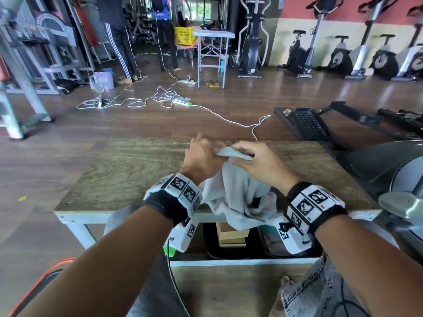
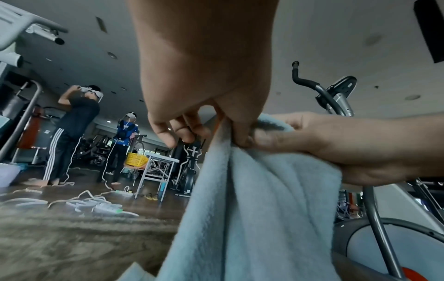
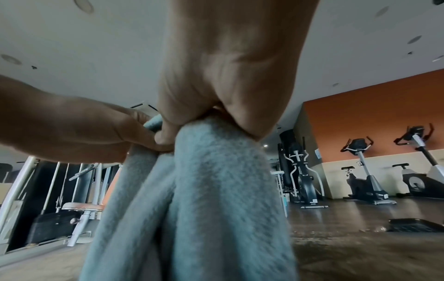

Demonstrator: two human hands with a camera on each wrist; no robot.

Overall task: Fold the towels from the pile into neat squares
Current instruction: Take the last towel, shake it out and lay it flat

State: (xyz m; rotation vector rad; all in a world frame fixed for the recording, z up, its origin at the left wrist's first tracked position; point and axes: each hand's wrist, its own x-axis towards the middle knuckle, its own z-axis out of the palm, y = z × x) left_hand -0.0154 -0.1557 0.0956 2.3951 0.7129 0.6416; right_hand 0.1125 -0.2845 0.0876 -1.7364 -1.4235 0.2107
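A light grey-blue towel (image 1: 238, 193) hangs bunched from both hands above the wooden table (image 1: 128, 170), its lower end draped over the near edge. My left hand (image 1: 202, 156) pinches the towel's top edge between thumb and forefinger, the other fingers loose. My right hand (image 1: 256, 161) grips the same top edge right beside it, fingers curled over the cloth. In the left wrist view the left hand (image 2: 223, 131) pinches the towel (image 2: 259, 209) next to the right hand (image 2: 336, 144). The right wrist view shows the right hand (image 3: 192, 125) clamped on the towel (image 3: 204, 199).
An open black bag (image 1: 231, 245) with a box in it sits under the table. An exercise machine (image 1: 389, 170) stands close at the right. White cables (image 1: 160, 99) lie on the floor beyond, with two people (image 1: 142, 35) standing and a small folding table (image 1: 212, 51) further back.
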